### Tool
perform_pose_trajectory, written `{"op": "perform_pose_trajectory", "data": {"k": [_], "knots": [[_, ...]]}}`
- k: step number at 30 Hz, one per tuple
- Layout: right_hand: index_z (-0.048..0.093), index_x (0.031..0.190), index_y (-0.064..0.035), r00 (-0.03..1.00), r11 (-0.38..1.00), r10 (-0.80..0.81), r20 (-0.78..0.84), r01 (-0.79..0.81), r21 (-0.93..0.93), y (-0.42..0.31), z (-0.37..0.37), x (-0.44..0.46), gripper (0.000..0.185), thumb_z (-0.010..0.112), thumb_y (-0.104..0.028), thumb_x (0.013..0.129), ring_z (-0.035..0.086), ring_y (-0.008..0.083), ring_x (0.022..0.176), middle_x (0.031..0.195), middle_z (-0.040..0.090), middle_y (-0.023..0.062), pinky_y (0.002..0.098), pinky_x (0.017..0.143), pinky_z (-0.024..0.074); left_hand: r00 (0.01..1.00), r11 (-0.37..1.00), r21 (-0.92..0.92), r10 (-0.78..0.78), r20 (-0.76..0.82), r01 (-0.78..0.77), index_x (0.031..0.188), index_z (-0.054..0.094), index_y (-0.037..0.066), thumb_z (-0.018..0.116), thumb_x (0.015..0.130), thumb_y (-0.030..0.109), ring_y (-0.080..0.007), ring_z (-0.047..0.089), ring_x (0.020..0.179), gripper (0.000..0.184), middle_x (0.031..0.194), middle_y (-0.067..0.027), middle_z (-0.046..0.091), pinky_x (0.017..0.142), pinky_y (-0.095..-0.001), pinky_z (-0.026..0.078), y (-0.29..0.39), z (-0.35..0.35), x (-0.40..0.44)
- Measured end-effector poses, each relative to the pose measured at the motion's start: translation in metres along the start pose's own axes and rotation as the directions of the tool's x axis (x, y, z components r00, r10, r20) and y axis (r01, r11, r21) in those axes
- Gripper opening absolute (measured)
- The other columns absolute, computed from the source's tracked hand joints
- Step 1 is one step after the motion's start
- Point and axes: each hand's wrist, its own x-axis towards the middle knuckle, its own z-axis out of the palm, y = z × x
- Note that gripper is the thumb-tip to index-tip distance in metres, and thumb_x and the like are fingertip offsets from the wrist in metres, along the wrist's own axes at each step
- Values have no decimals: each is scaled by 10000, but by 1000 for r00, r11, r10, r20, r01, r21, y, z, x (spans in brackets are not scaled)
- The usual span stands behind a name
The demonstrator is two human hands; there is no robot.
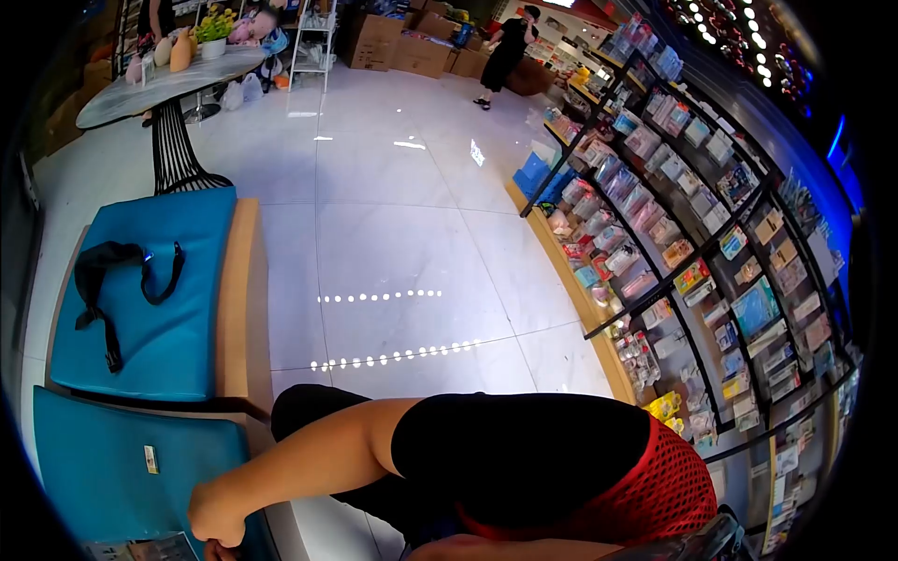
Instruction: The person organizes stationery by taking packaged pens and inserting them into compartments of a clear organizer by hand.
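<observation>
My right hand (217, 514) is at the lower left, over the edge of the near blue cushion (103, 430), with its fingers curled and pressed together. What it holds, if anything, is hidden. Just below it, fingertips of my left hand (221, 552) show at the bottom edge; the rest is out of frame. A small light-coloured packet (151, 459) lies on the cushion up and left of my hands. Left of my right hand, a flat printed item (145, 548) is partly cut off by the frame.
A black strap bag (103, 266) rests on the far blue cushion (168, 224). Behind stands a marble-topped table (122, 98) with vases. Racks (645, 187) of small packaged goods line the right. A person (511, 51) in black stands near cardboard boxes (421, 54).
</observation>
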Motion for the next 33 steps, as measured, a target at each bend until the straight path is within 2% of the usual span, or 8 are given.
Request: {"op": "perform_pose_trajectory", "data": {"k": [6,13,16,20,21,25,28,33], "knots": [[759,724,-70,991,988,-41,-128,22,-150,-29,4,-6,188,652,-224,718,729,348,802,781,747,120,472,662,551,855,811,277,-470,-218,516,1196,699,13,708,995,318,-258,658,724,365,875,-156,724,683,-327,533,64,11,1],[785,771,-90,985,985,-159,-60,154,-81,-36,32,21,227,654,-273,741,716,369,806,799,743,169,502,698,557,815,699,420,-524,-249,578,1227,686,0,654,1035,256,-217,670,773,321,956,-138,735,699,-317,545,107,13,0],[712,931,-35,945,945,-327,-21,327,6,-49,27,26,144,681,-175,915,633,315,670,752,686,162,459,651,499,812,678,453,-528,-247,579,1241,681,-5,631,1052,229,-199,674,794,305,991,-131,740,705,-313,551,122,10,-8],[795,814,-53,972,972,-232,23,233,-16,-92,25,9,217,678,-214,729,717,404,814,810,740,187,518,718,560,764,648,406,-570,-303,645,1259,673,-13,600,1076,194,-175,681,822,286,1037,-121,746,714,-307,557,165,1,-40],[784,793,-53,973,973,-229,10,229,-13,-104,23,6,202,681,-212,722,715,398,782,786,733,176,514,694,558,619,639,187,-561,-550,746,1033,688,-28,645,968,-12,-239,686,898,80,975,-142,707,794,-357,546,170,16,-63],[730,704,-70,966,966,-255,45,257,-27,-112,28,23,167,680,-229,724,676,419,685,685,671,190,512,620,531,695,617,330,-570,-439,714,1250,703,21,644,925,-44,-289,692,951,337,1110,-170,701,836,-343,547,208,12,-59],[735,717,-51,963,963,-236,131,250,-100,-127,25,35,122,664,-148,740,678,379,698,683,676,178,471,661,542,601,548,261,-650,-465,795,1339,696,116,683,900,4,-265,696,902,453,1011,-127,706,781,-358,556,234,14,-65],[773,774,-32,944,968,-209,256,236,-83,-153,33,44,125,684,-111,736,685,333,690,733,725,140,412,675,550,632,272,590,-519,-576,760,981,769,84,696,821,22,-320,657,819,187,871,-101,713,715,-409,539,258,-28,-123]]}}
